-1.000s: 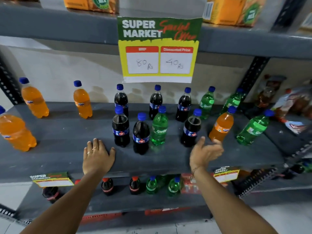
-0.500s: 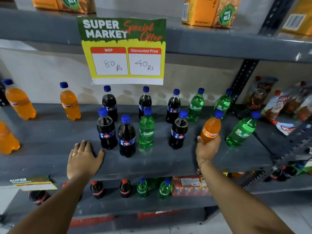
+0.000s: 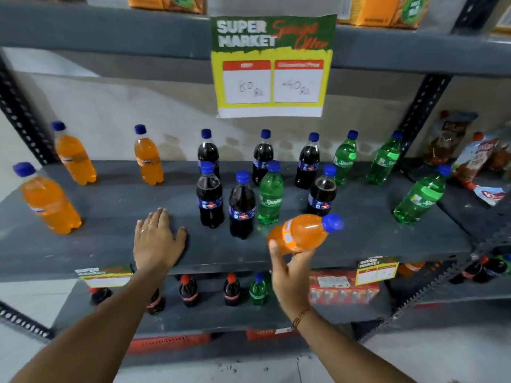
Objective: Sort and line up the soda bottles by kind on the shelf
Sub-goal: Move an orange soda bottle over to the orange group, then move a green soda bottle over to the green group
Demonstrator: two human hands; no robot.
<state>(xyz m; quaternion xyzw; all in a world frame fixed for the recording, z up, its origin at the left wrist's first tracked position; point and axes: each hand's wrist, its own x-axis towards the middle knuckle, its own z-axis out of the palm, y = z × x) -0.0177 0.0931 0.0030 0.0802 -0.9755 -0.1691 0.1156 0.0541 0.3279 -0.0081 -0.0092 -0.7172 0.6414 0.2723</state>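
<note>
My right hand (image 3: 290, 269) grips an orange soda bottle (image 3: 301, 233) by its base, tilted with its blue cap to the right, above the front of the grey shelf (image 3: 373, 244). My left hand (image 3: 156, 239) lies flat on the shelf with fingers spread, left of the dark cola bottles (image 3: 210, 197). Three orange bottles (image 3: 74, 156) stand at the left. Several cola bottles fill the middle, with one green bottle (image 3: 271, 194) among them. Three more green bottles (image 3: 420, 194) stand at the right.
A price sign (image 3: 272, 64) hangs from the upper shelf over the middle. Snack pouches (image 3: 470, 153) lie at the far right. The lower shelf (image 3: 210, 313) holds smaller cola and green bottles and a red box (image 3: 343, 286). A black upright (image 3: 423, 111) stands at right.
My right hand closed on the orange bottle at the right front, lifted it off the shelf and carried it left, tilting it. My left hand stayed flat on the shelf.
</note>
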